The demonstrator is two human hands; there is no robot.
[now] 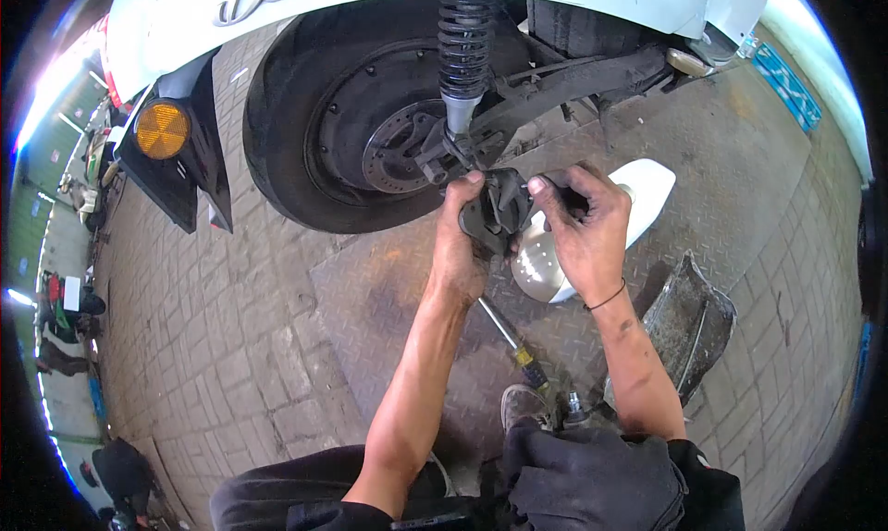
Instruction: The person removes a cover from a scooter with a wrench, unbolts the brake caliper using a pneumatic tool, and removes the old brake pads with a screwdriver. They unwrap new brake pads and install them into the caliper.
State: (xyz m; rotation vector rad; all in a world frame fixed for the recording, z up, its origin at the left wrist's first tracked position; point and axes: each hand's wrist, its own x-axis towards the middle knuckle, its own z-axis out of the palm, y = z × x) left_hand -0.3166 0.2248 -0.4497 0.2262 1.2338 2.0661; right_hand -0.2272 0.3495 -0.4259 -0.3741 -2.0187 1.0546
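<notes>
My left hand (pixel 458 249) is wrapped round a dark brake caliper (pixel 500 205), its thumb on top, just below the scooter's rear wheel. My right hand (pixel 597 226) is at the caliper's right side with thumb and forefinger pinched together; what sits between them is too small to make out. Above the hands are the brake disc (pixel 396 150), the black tyre (pixel 282 161) and the coil shock absorber (pixel 464 45). Behind my right wrist lies a white cover (pixel 653 187) with a rounded, shiny end. A long-handled tool (pixel 502 324) rests on the floor beneath my hands.
A ribbed metal plate (pixel 388 318) covers part of the paved floor (pixel 213 346). A dirty dark fender piece (pixel 689 332) lies at the right, and a small metal fitting (pixel 575 409) near my shoe (pixel 525 406). The scooter's orange reflector (pixel 163 129) hangs at upper left; a blue crate (pixel 786 87) stands far right.
</notes>
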